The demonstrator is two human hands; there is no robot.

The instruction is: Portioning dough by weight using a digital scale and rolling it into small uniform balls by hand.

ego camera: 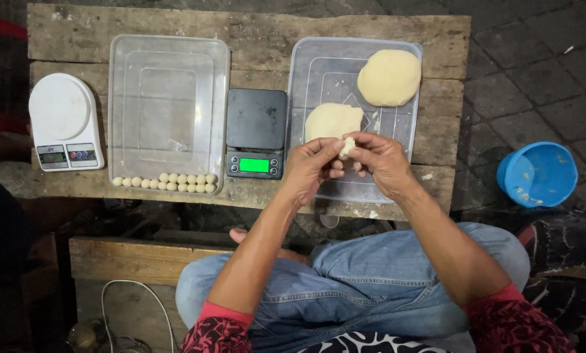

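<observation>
Dough balls (165,181) line tray (120,98) — lumps (389,77) opposite.

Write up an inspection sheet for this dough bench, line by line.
Surface: rough wooden plank table, with dough crumbs near the front edge.
Job's things: small dough piece pinched between both hands; two flat dough slabs, one at the far right and one nearer, in the right clear tray; rows of dough balls along the near edge of the left clear tray.
Clutter: black scale with a lit green display; white scale at the left.
Grippers: left hand and right hand, fingers closed on the small piece.
Cables: white cable looped below the bench.
Surroundings: blue bucket on paved ground.
</observation>
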